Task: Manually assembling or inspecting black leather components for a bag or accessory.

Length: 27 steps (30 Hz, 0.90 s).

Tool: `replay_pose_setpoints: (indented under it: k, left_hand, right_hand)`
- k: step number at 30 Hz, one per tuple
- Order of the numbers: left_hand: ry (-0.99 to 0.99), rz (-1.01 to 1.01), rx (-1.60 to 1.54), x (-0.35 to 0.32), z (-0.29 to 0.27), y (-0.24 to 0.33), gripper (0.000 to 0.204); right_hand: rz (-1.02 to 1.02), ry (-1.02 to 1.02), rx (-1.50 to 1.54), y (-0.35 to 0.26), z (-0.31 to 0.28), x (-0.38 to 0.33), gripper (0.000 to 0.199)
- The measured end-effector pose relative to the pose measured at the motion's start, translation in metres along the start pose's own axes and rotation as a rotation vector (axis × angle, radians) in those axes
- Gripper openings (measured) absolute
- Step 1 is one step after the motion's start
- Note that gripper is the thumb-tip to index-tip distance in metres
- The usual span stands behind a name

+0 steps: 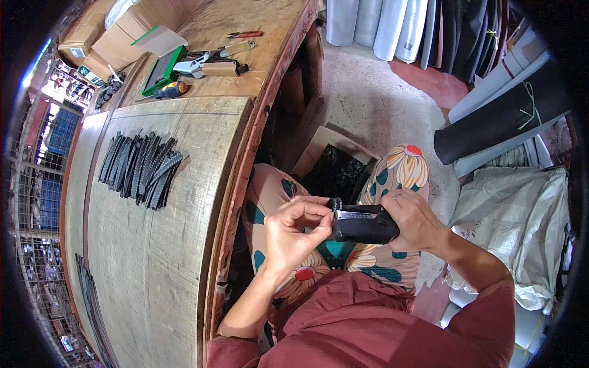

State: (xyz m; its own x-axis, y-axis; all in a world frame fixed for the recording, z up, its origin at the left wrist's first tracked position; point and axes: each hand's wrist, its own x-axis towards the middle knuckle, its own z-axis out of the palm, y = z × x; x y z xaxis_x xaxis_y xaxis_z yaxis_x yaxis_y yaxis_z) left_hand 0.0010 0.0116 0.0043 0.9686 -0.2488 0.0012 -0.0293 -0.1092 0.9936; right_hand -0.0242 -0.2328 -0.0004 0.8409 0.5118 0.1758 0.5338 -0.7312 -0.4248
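1. Can't really make out what the chunky black block-shaped tool (363,224) is; the right hand (414,219) covers its far end.
2. It lies crosswise over the lap, beside the wooden worktop (153,245), long axis left-right, small black knob end pointing left.
3. Left hand (294,236) fingers pinch that knob; right fingers are wrapped round the body.

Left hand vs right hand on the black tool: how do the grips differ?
The left hand pinches the small round tip at the black tool's left end with its fingers curled; the right hand wraps the tool's body from the right. The right shows a ring, the left none. Both are bare, held over the lap.
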Motion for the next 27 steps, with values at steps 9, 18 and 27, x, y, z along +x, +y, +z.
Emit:
replay_pose_setpoints:
  k: [9,18,27]
  left_hand:
    - [-0.018,-0.017,-0.229,0.000,-0.001,-0.002,0.010]
    - [-0.077,-0.728,-1.238,-0.024,0.038,-0.094,0.049]
    - [-0.099,-0.527,-1.020,-0.044,0.075,-0.064,0.060]
  right_hand:
    - [0.069,0.011,0.058,-0.001,0.012,-0.006,0.043]
    - [0.618,0.036,1.483,-0.073,0.035,0.004,0.036]
    - [0.690,0.162,1.564,-0.086,0.062,-0.001,0.036]
